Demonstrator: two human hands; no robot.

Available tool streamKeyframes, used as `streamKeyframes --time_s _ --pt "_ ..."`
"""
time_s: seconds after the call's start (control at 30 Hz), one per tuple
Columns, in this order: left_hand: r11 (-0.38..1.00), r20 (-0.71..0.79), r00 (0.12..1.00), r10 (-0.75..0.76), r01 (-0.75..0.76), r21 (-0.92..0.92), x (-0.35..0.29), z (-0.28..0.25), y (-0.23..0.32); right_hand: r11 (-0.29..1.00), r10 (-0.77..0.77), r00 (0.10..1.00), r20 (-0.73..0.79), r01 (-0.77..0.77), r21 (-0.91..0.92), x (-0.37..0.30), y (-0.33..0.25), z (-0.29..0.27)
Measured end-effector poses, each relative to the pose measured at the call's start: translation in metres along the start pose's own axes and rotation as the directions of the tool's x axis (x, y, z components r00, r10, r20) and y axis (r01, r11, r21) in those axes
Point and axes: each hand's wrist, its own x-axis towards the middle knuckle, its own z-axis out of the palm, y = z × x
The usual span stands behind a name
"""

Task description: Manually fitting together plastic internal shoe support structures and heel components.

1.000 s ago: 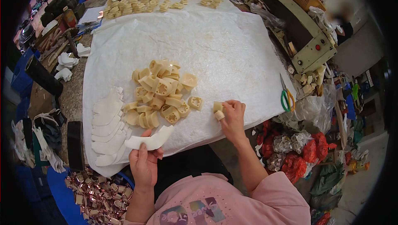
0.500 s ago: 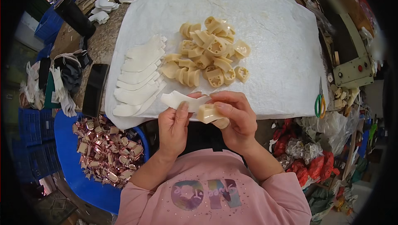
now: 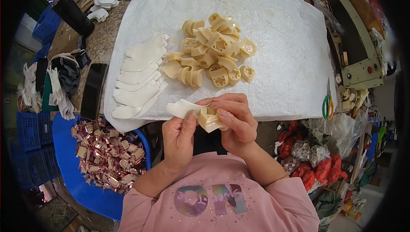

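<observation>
Glossy block [image 3: 208, 121], perhaps plastic, now beside strip [image 3: 181, 108]

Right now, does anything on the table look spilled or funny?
Nothing looks spilled. The beige pieces lie in a jumbled heap, unlike the white pieces in their overlapping row. The scissors lie right by the edge of the white sheet, which seems a bit odd.

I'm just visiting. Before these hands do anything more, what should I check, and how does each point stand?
1. Left hand grips the thin, curved white piece: ok.
2. Right hand grips the hollow, glossy cream block: ok.
3. White piece seated against the block: cannot tell; fingers hide the contact.
4. Flat, curved white spares laid out: ok, overlapping left of the pile of hollow cream pieces.
5. Scissors with green and orange handles apart from both hands: ok, near the white sheet's right edge.
</observation>
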Motion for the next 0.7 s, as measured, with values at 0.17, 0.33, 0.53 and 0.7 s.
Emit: streamKeyframes --time_s 0.17,0.33,0.53,0.7 --pt "1.000 -0.045 0.999 0.025 -0.025 0.014 -0.002 0.004 -0.001 0.983 -0.011 1.000 0.028 0.016 -0.180 -0.002 0.001 0.000" --pt "0.931 0.059 0.988 0.143 -0.154 0.330 0.001 -0.005 -0.003 0.972 -0.029 1.000 0.005 0.029 -0.232 -0.004 0.009 0.002" --pt "0.763 0.011 0.962 0.274 -0.225 0.606 0.007 -0.011 0.018 0.932 -0.015 0.990 0.143 0.066 -0.357 0.006 -0.001 -0.008" --pt "0.672 0.067 0.947 0.314 -0.272 0.689 0.005 -0.014 0.008 0.855 0.202 0.927 0.317 -0.009 -0.519 0.025 -0.023 -0.013"
